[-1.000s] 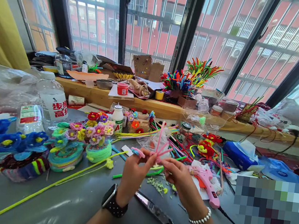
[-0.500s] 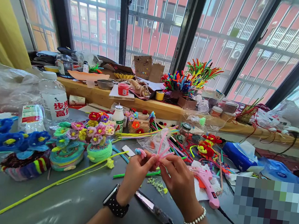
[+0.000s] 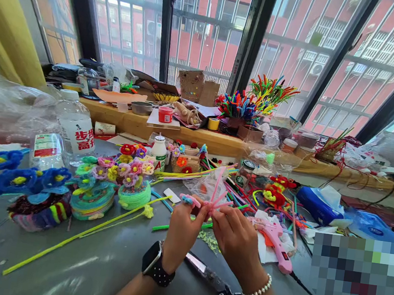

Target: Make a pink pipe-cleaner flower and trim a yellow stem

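My left hand [image 3: 181,227] and my right hand [image 3: 234,237] meet above the grey table [image 3: 94,269], both pinched on a small bundle of pink pipe cleaners [image 3: 215,196] whose ends fan upward. A black smartwatch sits on my left wrist, a pearl bracelet on my right. Large scissors [image 3: 221,291] lie just below my hands. A pink glue gun [image 3: 275,240] rests to the right of my right hand.
Pipe-cleaner flower baskets [image 3: 116,183] and blue flowers [image 3: 14,181] stand at the left near a water bottle [image 3: 76,127]. Long yellow-green stems [image 3: 76,235] cross the table. Loose pipe cleaners, jars and a blue tissue pack [image 3: 316,204] crowd the back. A wooden sill holds more supplies.
My hands have drawn closer together on the pink bundle and its ends have shifted slightly. The view has drifted a little to the left.
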Demonstrator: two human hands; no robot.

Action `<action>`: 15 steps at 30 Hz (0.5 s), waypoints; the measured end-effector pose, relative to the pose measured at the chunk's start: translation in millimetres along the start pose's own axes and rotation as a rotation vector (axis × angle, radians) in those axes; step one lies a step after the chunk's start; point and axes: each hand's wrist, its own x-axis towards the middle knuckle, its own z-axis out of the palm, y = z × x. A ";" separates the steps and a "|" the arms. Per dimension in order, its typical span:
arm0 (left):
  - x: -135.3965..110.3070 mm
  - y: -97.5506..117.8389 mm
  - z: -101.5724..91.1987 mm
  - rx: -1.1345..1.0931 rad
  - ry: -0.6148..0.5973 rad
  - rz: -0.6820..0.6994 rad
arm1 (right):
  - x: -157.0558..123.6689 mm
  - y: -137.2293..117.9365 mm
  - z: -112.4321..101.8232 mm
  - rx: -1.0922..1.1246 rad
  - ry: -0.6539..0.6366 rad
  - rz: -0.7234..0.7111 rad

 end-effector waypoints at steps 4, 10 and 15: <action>-3.1 1.9 -0.5 0.300 0.104 0.227 | 4.9 -8.1 -1.7 0.262 0.004 0.263; -6.5 0.5 -3.0 0.371 0.168 0.498 | 11.7 -17.6 -4.1 0.924 -0.027 0.771; -7.0 -1.4 -5.1 0.293 0.170 0.574 | 12.0 -17.4 -1.7 1.605 -0.093 1.185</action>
